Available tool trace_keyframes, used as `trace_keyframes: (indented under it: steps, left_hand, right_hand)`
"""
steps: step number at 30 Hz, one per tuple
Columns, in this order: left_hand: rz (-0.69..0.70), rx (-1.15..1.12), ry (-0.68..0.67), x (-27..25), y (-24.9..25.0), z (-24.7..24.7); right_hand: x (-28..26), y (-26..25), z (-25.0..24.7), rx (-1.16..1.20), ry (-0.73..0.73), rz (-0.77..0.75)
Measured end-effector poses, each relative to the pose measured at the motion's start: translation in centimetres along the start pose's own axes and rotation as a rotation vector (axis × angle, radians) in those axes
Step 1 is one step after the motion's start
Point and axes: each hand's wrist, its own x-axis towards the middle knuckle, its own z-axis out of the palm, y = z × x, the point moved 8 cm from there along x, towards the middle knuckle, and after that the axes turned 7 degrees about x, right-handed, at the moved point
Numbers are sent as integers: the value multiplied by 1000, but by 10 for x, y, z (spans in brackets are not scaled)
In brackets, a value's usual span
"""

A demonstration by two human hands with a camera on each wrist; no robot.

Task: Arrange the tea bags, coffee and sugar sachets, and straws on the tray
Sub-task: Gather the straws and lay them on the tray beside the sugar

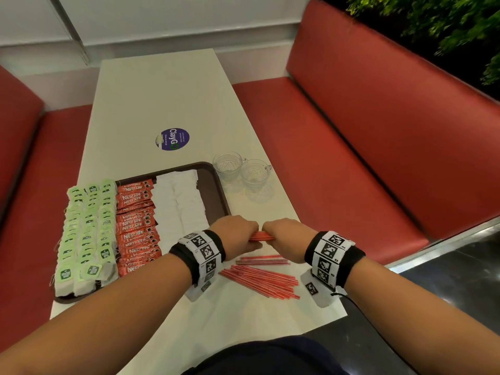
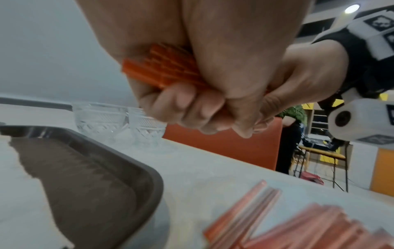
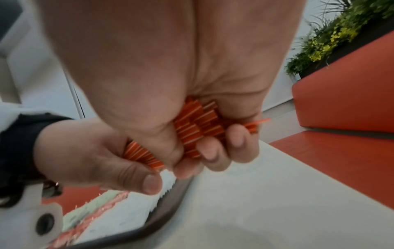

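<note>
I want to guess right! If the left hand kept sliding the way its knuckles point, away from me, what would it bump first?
Probably the glass cups. The left hand, gripping the straws, sits by the tray corner; depth is unclear.

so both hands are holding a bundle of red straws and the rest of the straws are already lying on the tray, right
Not quite. Both the left hand and the right hand do grip the bundle of red straws, but the head view shows the loose straws lying on the white table, beside the tray, not on it.

We see a white table (image 1: 167, 98) stretching ahead of our hands. Red benches (image 1: 365, 147) flank it. Green foliage (image 1: 433, 20) rises beyond the right one.
</note>
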Motion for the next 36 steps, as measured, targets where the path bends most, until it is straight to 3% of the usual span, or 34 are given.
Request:
trace_keyframes:
  steps: [4,7,9,14,21,29,36]
  left_hand:
    - [-85,-11,101,-13,-25,-20]
    - [-164,-39,167,-23,-40,-32]
    - [-203,-41,201,-29,-44,-38]
    - [-215,-79,252,-28,-37,-53]
    - [-325,-270,294,-37,-63,-62]
    - [-345,-261,313,-44,-75,-72]
    - [-373,-165,271,-42,-80,-78]
  right_hand:
    - [5,-8,-37,198,173,-96]
    - [8,4,-63,420,355,-7]
    - [11,6,-68,565,397,41]
    - [28,-21,-57,775,316,-16]
    - [36,-28,-43,880,162,67]
    - [43,-32,-40,1163,161,58]
    - [49,-35,-41,1185,145,61]
